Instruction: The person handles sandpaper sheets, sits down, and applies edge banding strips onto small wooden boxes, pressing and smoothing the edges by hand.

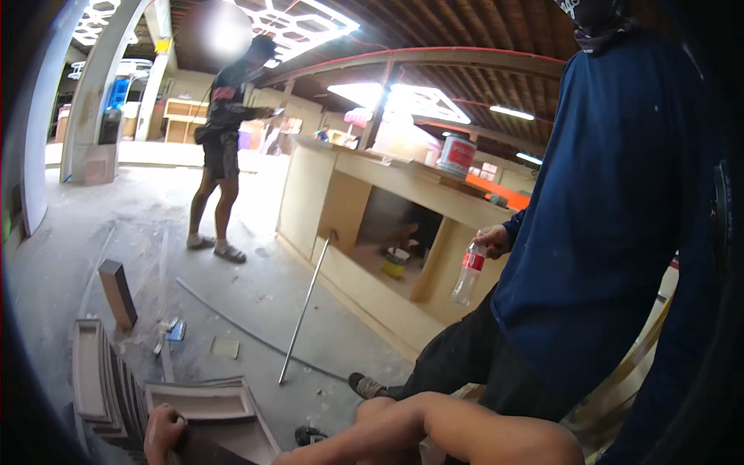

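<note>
My left hand (pixel 164 431) is at the lower left with its fingers curled. It seems closed on the edge of a dark brown piece (pixel 205 448), which the lower rim cuts off. Beside it lies a shallow grey-brown rectangular frame (pixel 249 403) with raised edges. Against its left side leans a stack of similar narrow frames (pixel 91 353). A bent bare limb (pixel 422 422), apparently my right arm, crosses the bottom; my right hand is out of sight.
A person in a navy shirt (pixel 597 209) stands close at right, holding a plastic bottle (pixel 468 273). A metal rod (pixel 304 310) leans on the cream counter (pixel 306 190), which bears a paint can (pixel 456 155). Another person (pixel 225 124) stands farther back. A dark block (pixel 118 294) stands at left.
</note>
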Action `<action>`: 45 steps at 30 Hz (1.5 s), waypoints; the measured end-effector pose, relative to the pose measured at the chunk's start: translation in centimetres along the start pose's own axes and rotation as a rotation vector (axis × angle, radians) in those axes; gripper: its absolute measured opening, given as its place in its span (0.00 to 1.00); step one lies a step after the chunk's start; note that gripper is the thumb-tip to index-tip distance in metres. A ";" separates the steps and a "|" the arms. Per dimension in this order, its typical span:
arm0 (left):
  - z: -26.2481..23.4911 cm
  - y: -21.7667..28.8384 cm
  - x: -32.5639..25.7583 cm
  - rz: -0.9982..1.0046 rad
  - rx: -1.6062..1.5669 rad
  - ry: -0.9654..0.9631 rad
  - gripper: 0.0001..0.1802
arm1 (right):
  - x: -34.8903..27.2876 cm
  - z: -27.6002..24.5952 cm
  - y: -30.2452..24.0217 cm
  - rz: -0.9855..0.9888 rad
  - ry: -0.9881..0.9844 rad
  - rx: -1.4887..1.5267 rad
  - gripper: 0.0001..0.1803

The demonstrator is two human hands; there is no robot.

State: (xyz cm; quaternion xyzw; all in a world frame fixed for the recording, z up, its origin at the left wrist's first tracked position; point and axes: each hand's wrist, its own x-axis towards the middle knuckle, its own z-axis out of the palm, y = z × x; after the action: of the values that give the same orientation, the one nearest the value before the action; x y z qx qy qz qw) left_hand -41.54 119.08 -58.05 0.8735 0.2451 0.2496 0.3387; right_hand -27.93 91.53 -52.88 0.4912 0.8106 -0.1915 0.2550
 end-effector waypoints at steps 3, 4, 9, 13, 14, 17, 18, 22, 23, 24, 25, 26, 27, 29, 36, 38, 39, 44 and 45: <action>-0.4 0.9 0.2 0.033 -0.005 0.007 0.12 | 0.4 0.8 0.7 -0.079 0.056 0.084 0.10; -0.9 2.1 0.4 0.044 0.051 -0.004 0.12 | 0.4 1.0 0.6 -0.120 0.076 0.125 0.09; -1.0 2.1 0.7 0.051 -0.012 -0.048 0.15 | -0.4 -0.8 0.0 -0.197 -0.046 -0.001 0.07; -1.6 4.6 1.2 -0.088 0.007 -0.162 0.15 | -2.0 -3.8 -0.7 -0.154 -0.150 -0.011 0.08; -1.6 4.1 0.7 -0.071 -0.032 -0.150 0.15 | -1.7 -4.0 -1.0 -0.189 -0.145 -0.007 0.08; -1.7 3.3 0.0 -0.076 -0.060 -0.136 0.15 | -1.2 -4.0 -1.6 -0.200 -0.244 -0.021 0.08; -1.7 3.0 -0.2 -0.081 -0.054 -0.133 0.15 | -1.0 -3.7 -1.7 -0.184 -0.218 -0.018 0.08; -1.3 1.5 0.7 -0.048 0.058 -0.147 0.14 | -2.2 -5.3 -1.7 -0.118 -0.214 0.042 0.09; -1.0 1.3 0.9 -0.008 -0.019 -0.061 0.11 | -2.8 -6.6 -1.6 -0.107 -0.234 0.056 0.09; -1.4 2.5 1.2 -0.058 -0.010 -0.090 0.11 | -2.6 -6.0 -1.1 -0.111 -0.216 0.055 0.09; -1.5 2.9 1.3 -0.092 -0.016 -0.108 0.12 | -2.4 -5.2 -0.8 -0.108 -0.199 0.055 0.10; -1.7 2.8 1.1 -0.128 -0.017 -0.122 0.13 | -2.2 -5.4 -0.7 -0.115 -0.215 0.058 0.09; -2.1 2.7 0.6 -0.156 -0.003 -0.133 0.13 | -2.0 -5.8 -0.8 -0.119 -0.230 0.061 0.09; -2.0 2.2 0.4 -0.187 -0.065 -0.102 0.14 | -2.1 -5.9 -0.5 -0.136 -0.213 0.082 0.09; -1.8 2.6 0.8 -0.182 -0.023 -0.160 0.15 | -1.7 -4.9 -0.3 -0.142 -0.252 0.049 0.09; -1.7 2.6 1.1 -0.199 -0.007 -0.178 0.14 | -1.4 -4.2 -0.4 -0.121 -0.246 0.025 0.09; -1.6 2.6 1.2 -0.196 -0.011 -0.176 0.14 | -1.3 -4.1 -0.5 -0.124 -0.242 0.033 0.09; -1.8 2.2 1.3 -0.231 -0.002 -0.186 0.13 | -1.1 -5.0 -0.5 -0.128 -0.308 0.032 0.10; -1.8 2.1 1.2 -0.222 -0.023 -0.168 0.12 | -1.1 -5.0 -0.5 -0.131 -0.305 0.038 0.10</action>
State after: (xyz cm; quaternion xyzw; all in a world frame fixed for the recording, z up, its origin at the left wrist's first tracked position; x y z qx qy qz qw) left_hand -41.19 119.26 -55.10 0.8549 0.3082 0.1394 0.3933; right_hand -29.09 93.35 -48.24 0.4073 0.7890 -0.2953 0.3528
